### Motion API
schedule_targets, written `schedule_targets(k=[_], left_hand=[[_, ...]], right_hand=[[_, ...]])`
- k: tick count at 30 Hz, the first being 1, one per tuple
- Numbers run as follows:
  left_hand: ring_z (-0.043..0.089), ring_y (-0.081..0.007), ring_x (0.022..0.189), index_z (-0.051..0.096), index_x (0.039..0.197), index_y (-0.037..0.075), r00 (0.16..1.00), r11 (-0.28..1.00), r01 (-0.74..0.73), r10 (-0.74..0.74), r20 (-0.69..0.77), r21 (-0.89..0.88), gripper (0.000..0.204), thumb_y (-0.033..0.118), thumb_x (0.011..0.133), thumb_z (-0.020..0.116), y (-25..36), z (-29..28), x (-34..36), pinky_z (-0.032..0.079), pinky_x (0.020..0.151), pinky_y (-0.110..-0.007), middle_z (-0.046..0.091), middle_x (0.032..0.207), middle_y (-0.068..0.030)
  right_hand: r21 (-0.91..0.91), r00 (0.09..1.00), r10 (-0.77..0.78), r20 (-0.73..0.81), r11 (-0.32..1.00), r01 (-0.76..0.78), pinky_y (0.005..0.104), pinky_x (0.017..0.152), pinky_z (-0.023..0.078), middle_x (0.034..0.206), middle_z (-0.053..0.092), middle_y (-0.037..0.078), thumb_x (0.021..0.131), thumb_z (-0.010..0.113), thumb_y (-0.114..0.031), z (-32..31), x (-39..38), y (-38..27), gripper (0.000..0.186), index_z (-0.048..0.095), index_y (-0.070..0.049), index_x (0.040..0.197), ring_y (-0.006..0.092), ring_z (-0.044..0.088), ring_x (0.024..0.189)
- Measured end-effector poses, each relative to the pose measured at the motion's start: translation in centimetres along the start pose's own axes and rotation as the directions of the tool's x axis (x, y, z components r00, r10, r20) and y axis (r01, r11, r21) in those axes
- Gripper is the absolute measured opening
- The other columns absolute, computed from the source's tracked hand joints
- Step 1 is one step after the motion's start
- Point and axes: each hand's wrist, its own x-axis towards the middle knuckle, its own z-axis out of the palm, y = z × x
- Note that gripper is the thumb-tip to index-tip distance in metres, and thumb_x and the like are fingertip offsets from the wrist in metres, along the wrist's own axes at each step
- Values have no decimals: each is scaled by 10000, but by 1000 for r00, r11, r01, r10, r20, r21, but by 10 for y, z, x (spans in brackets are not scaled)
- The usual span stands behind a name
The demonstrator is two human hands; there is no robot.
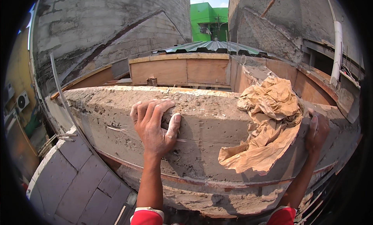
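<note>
Concrete beam (210, 128), rough and grey, runs across the view just in front of the person, with wooden formwork boards (178, 69) behind it. Left hand (153, 126) hooks over the beam's top edge, fingers curled on the rim and thumb pressed to its face. Right hand (316, 131) grips the beam's far right edge. Between them, a crumpled brown paper sack (268, 124) drapes over the top.

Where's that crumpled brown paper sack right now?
In the head view the crumpled brown paper sack is draped over the top edge of the concrete beam, right of centre, between the left hand and right hand.
</note>
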Motion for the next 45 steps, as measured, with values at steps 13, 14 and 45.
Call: schedule_targets(k=[13,14,45], left_hand=[[606,-282,1091,750,1067,125,1000,1000,12,-12,9,14,296,380,927,695,-2,-3,-1,357,1110,-453,730,1057,-57],[600,-294,1099,750,1070,116,1000,1000,13,-14,13,23,313,395,952,670,-2,-3,0,366,1098,-457,728,1058,-66],[627,-246,1105,740,1073,161,1000,999,6,-6,9,-32,274,352,881,783,-12,-13,-4,341,1121,-448,736,1076,-21]], right_hand=[[-29,1000,8,-11,1000,-9,449,918,491,968,734,207,1092,454,-247,2,-2,-1,422,754,38,1177,376,685,932],[-24,999,27,-21,999,-27,452,917,493,967,732,208,1092,454,-246,3,-1,-5,423,752,41,1179,380,685,932],[-26,998,50,-43,998,-51,459,901,486,947,733,200,1059,465,-209,2,-7,-13,395,775,27,1125,379,670,920]])
